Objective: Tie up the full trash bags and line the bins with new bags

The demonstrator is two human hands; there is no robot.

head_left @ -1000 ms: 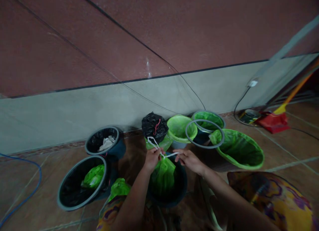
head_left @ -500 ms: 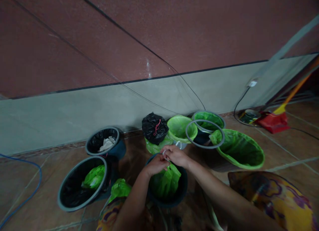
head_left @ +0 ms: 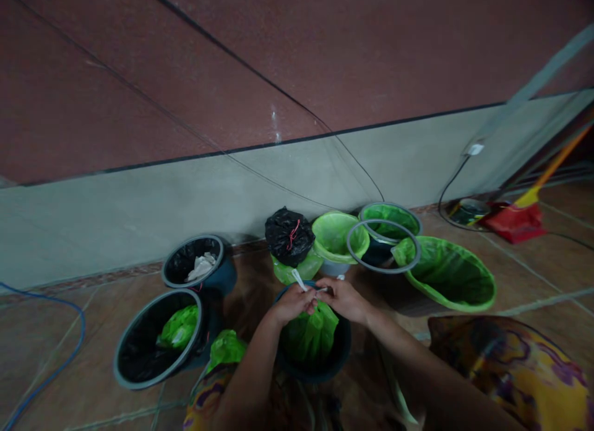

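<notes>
Both hands meet over a dark bin (head_left: pixel 341 356) that holds a green plastic bag (head_left: pixel 310 335). A white tie (head_left: pixel 299 278) is pinched in my left hand (head_left: pixel 294 302), its free end pointing up and left. My right hand (head_left: pixel 342 296) touches the left at the bag's gathered top, its fingers closed on the tie's other part, with a short white end showing above the knuckles. The bag's neck is mostly hidden under the fingers.
Two black-lined bins (head_left: pixel 121 350) stand left. Beyond my hands are a tied black bag (head_left: pixel 288 236), a lime-lined bin (head_left: pixel 336 233) and a loose grey ring (head_left: pixel 350 248). A large green-lined bin (head_left: pixel 450 276) and red dustpan (head_left: pixel 517 223) are right; a blue hose (head_left: pixel 77 350) lies far left.
My hands have drawn slightly apart and the right has shifted right. The loop seen around the fingers is gone, and a straight white end now sticks up from my left hand.
</notes>
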